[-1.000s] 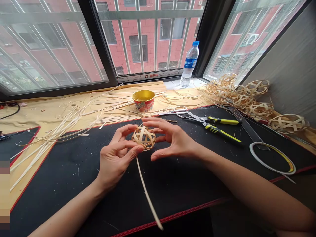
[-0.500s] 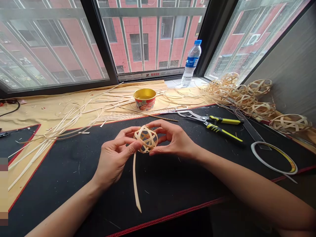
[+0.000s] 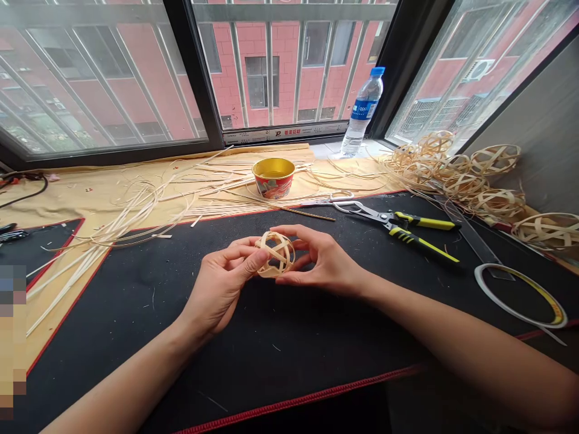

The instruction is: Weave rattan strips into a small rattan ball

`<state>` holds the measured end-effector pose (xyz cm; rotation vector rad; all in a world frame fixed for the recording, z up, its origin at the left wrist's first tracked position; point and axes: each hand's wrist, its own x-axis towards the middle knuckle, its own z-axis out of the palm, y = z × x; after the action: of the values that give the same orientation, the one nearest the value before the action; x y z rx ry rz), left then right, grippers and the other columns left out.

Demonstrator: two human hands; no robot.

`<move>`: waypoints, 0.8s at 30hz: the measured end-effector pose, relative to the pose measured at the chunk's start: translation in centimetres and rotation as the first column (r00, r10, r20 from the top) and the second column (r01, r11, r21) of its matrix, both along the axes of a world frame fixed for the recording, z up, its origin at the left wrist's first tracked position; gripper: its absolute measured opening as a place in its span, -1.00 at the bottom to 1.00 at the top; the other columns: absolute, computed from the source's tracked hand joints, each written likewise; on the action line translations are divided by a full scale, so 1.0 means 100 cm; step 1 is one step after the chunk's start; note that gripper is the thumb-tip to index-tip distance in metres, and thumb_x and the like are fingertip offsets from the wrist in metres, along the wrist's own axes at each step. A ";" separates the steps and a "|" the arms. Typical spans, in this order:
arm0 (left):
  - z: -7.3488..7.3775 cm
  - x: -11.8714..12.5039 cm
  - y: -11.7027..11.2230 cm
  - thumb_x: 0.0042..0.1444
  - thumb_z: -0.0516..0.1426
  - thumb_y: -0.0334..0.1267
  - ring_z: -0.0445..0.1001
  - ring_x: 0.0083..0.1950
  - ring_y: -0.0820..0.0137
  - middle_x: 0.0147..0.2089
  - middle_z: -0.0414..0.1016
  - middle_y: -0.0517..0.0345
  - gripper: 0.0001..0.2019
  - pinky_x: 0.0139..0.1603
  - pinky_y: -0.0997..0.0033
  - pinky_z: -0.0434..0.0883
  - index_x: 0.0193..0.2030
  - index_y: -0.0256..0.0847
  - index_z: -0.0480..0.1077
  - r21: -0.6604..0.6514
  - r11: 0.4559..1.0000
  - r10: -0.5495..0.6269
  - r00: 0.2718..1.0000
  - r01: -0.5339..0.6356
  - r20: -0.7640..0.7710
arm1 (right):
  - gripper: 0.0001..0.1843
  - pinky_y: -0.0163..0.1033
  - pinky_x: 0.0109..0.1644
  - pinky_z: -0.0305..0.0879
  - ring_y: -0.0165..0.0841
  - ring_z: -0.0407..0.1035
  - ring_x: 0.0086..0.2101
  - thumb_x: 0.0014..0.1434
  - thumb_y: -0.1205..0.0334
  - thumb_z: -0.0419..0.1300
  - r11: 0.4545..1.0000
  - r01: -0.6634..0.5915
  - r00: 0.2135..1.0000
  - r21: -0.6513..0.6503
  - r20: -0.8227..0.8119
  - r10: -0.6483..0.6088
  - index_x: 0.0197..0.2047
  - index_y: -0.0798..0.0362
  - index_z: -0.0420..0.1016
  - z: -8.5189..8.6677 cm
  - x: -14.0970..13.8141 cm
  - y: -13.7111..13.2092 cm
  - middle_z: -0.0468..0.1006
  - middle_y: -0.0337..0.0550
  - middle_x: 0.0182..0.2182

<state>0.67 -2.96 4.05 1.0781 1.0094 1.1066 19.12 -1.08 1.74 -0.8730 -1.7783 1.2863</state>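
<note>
Woven ball pinched between left hand and right hand, fingers half curved; bottle label too small to read.

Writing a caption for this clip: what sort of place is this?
Probably a weaving workspace by a window: thin bamboo strips lie on a yellow cloth, yellow-handled snips sit on a black mat, and woven balls are piled nearby.

left hand: 1 | right hand: 1 | woven bamboo ball in hands: 1 | woven bamboo balls at 2 o'clock: at least 7 | water bottle at 1 o'clock: 1 | paper bowl at 12 o'clock: 1 | yellow-handled snips at 2 o'clock: 1 | scissors at 1 o'clock: 1 | steel ruler at 3 o'clock: 1 | tape roll at 3 o'clock: 1
</note>
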 end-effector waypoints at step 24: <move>0.012 -0.003 -0.004 0.07 0.22 -0.14 0.48 -0.08 0.28 -0.15 0.55 0.02 -0.75 -0.22 0.42 0.49 -0.22 -0.31 0.49 0.089 0.996 0.005 0.994 0.005 -0.109 | -0.27 -0.25 -0.14 0.46 -0.31 0.42 -0.11 -0.06 0.31 0.37 0.966 -0.205 0.970 -0.158 -0.165 0.179 0.15 -0.04 0.16 -0.001 0.006 0.007 0.39 -0.08 -0.01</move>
<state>0.35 -3.36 5.28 1.2213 1.0535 1.1116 19.76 -0.36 1.60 -0.6883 -1.6824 1.6098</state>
